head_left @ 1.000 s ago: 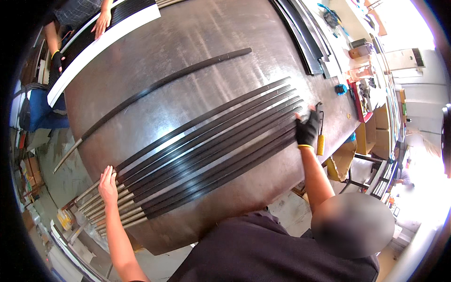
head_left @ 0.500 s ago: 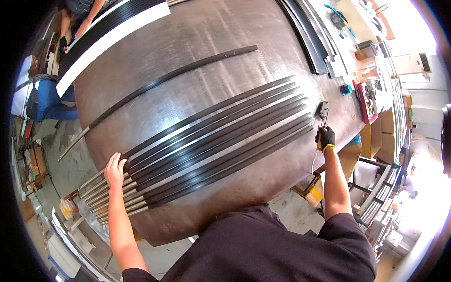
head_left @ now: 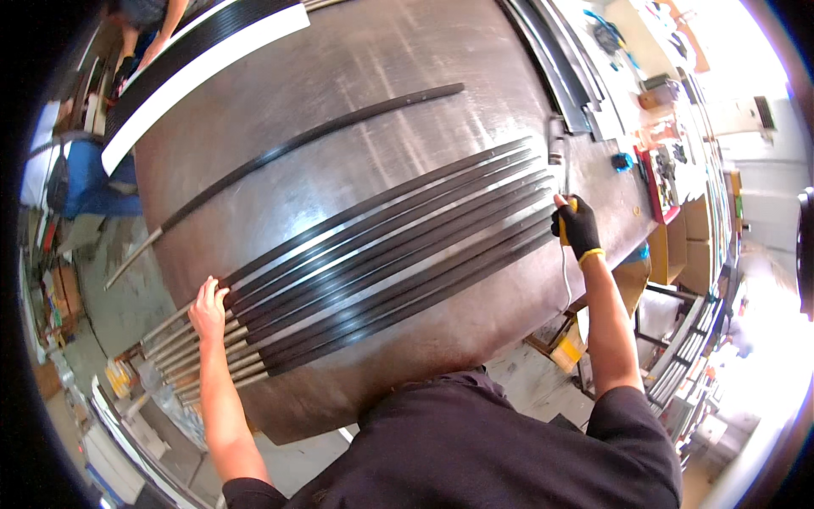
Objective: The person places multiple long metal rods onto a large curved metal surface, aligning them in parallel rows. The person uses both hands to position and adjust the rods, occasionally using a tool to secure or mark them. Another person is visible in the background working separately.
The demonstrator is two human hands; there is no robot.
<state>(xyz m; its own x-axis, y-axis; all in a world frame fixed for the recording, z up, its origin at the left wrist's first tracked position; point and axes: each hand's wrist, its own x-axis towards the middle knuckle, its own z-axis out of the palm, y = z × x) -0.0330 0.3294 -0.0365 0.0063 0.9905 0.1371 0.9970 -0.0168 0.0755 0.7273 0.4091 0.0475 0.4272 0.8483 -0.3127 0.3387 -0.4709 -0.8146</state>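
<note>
One rod (head_left: pixel 339 125) lay alone beyond the black-sleeved rods (head_left: pixel 407 248) on the metal table (head_left: pixel 458 42), dark panels (head_left: pixel 551 64) near the head of the yellow-handled tool (head_left: pixel 556 136); gloved right hand (head_left: pixel 581 227) wrapped the handle, arm outstretched, left hand (head_left: pixel 208 312) lay over the rods' left ends, grip unreadable to me.

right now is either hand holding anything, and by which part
Right hand: a corded tool, by its yellow handle. Left hand: at the left ends of black-sleeved rods; whether it grips any cannot be told.
</note>
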